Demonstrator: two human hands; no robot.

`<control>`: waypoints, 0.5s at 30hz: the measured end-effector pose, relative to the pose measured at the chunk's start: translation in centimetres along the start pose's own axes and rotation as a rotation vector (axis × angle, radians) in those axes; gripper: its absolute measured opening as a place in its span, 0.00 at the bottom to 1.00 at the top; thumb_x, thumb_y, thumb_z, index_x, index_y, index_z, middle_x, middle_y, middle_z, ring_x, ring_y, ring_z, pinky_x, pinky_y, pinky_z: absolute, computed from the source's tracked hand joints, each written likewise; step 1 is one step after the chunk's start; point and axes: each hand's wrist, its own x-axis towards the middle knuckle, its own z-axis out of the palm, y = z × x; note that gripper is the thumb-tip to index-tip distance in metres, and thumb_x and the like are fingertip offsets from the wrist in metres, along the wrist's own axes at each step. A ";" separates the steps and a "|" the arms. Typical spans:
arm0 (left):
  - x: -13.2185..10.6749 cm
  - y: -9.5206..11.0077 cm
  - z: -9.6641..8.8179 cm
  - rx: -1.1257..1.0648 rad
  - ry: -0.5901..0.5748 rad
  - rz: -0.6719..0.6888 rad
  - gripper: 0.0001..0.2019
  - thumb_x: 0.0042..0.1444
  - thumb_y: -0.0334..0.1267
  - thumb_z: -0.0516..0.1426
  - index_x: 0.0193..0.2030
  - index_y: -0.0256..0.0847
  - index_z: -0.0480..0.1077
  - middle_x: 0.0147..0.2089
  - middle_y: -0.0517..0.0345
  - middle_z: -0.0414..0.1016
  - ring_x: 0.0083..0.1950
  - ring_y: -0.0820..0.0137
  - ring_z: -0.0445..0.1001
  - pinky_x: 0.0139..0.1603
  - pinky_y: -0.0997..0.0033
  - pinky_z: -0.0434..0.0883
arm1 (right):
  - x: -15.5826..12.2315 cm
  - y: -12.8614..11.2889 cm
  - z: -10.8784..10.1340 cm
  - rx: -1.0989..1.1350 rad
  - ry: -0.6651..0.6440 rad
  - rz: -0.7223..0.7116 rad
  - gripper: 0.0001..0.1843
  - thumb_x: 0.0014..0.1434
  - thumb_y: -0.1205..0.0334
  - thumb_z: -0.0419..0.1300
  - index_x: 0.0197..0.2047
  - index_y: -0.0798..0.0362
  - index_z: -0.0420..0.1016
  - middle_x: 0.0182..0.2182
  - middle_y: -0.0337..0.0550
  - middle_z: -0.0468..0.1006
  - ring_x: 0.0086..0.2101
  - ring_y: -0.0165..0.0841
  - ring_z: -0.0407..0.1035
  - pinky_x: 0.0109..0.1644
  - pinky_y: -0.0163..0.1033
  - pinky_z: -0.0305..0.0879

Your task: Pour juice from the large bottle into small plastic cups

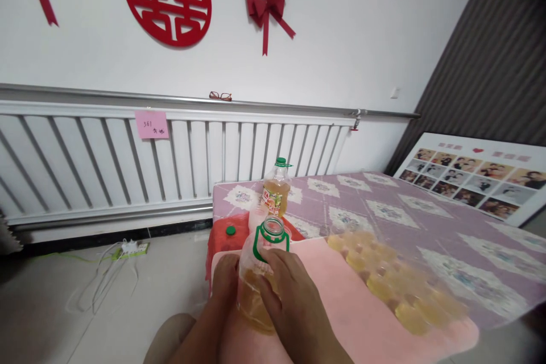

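Observation:
A large clear plastic jug (256, 290), uncapped and partly filled with yellowish liquid, stands upright on a pink mat (336, 290) right in front of me. Around its neck is a green handle ring (258, 243). My right hand (294, 290) is wrapped against the jug's near right side, fingertips by the green handle. Against the left side rests my left hand (228, 274); its fingers are curled and partly hidden. A loose green cap (231, 230) lies on red cloth (222, 242). Behind stands a second jug (277, 190) with a green cap and printed label.
On the right of the mat lies a sheet of clear, yellowish rounded shapes (388, 273). A purple patterned cloth (336, 185) covers the table. Farther back are a white radiator (191, 153) and a photo board (473, 173). A power strip (130, 250) with cables sits on the floor.

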 end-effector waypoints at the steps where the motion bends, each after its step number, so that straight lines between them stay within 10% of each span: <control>1: 0.0 -0.1 0.0 0.016 -0.001 0.013 0.14 0.55 0.42 0.53 0.22 0.40 0.71 0.27 0.57 0.76 0.33 0.65 0.68 0.36 0.63 0.63 | 0.0 0.0 0.4 -0.023 -0.022 0.013 0.17 0.61 0.66 0.59 0.53 0.48 0.68 0.39 0.44 0.80 0.38 0.39 0.75 0.39 0.41 0.72; 11: 0.4 -0.3 -0.1 -0.105 0.011 -0.023 0.11 0.53 0.36 0.57 0.21 0.40 0.69 0.23 0.65 0.70 0.30 0.70 0.69 0.34 0.68 0.64 | 0.8 -1.0 1.6 -0.257 -0.003 0.066 0.04 0.58 0.68 0.58 0.37 0.49 0.70 0.29 0.40 0.77 0.30 0.38 0.70 0.32 0.40 0.62; 15: 0.9 1.5 -2.0 -0.248 0.201 -0.149 0.05 0.48 0.36 0.58 0.31 0.39 0.75 0.33 0.53 0.80 0.40 0.61 0.77 0.46 0.58 0.70 | 0.3 -0.8 2.2 -0.295 0.055 0.052 0.05 0.60 0.66 0.56 0.40 0.49 0.69 0.30 0.41 0.78 0.31 0.38 0.71 0.33 0.40 0.63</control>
